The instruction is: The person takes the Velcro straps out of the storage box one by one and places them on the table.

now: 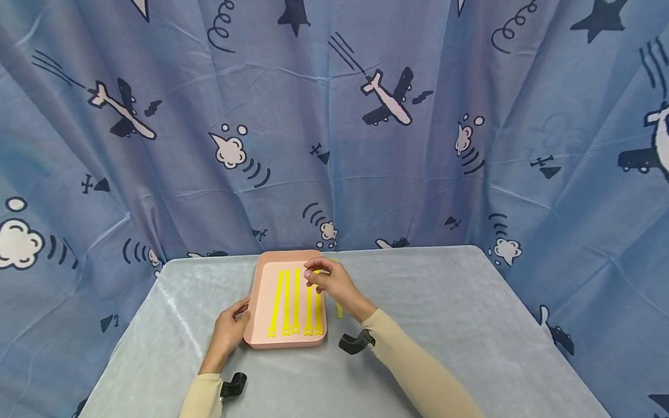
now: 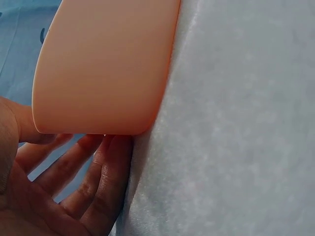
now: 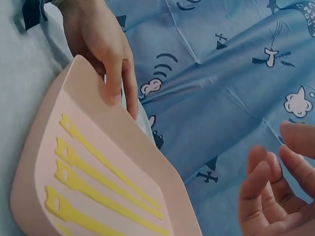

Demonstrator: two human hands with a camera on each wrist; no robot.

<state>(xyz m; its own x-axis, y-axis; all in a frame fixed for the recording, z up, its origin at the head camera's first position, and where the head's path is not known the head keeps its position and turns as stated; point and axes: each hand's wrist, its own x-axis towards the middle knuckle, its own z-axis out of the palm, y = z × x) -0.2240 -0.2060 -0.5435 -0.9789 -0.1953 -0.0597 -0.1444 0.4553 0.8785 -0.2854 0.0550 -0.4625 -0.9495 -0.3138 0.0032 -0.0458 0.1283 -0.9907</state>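
Five yellow strips (image 1: 296, 299) lie between the relaxed right hand (image 1: 335, 283) and the left hand (image 1: 231, 331) gripping their tray (image 1: 286, 344).

Strips (image 1: 296, 302) are yel, tray (image 1: 284, 343) pink, cloth (image 1: 444, 325) lt grey, curtain (image 1: 292, 110) blue w/ dk/white planes (image 1: 389, 104).

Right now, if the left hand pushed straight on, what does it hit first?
The pink tray: the left hand is gripping its left side, so no gap. Past that wall, the yellow strips lie inside, though finger height against them is hard to judge.
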